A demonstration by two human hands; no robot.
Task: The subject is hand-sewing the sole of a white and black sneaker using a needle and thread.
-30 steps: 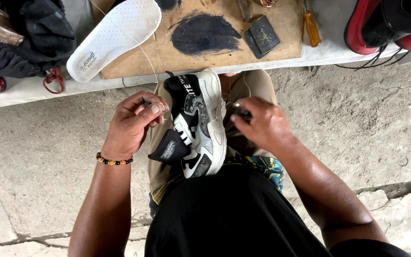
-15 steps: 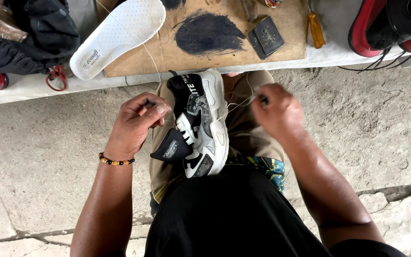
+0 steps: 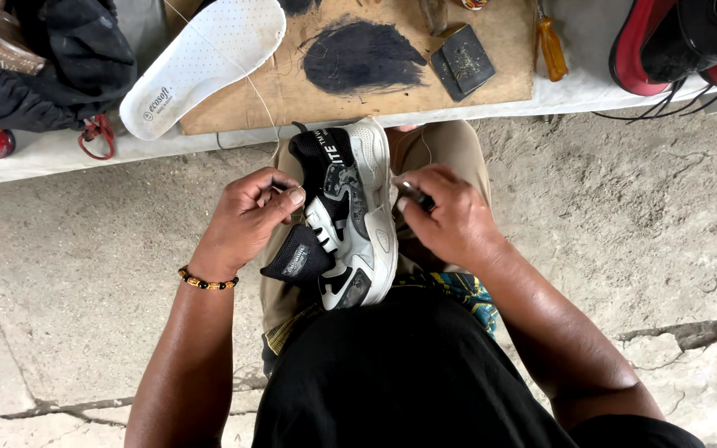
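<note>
sneaker (image 3: 350,211) between both hands' fingers (image 3: 288,197)

The person wore a black top that filled the lower middle of the view, its short sleeves leaving both forearms bare. A beaded bracelet (image 3: 207,282) of dark and amber beads circled the wrist of the left hand (image 3: 246,217), while the right hand (image 3: 451,222) and its wrist bore nothing. Khaki trousers covered the knees (a strip of blue-and-yellow patterned cloth showed at the waist).
</note>
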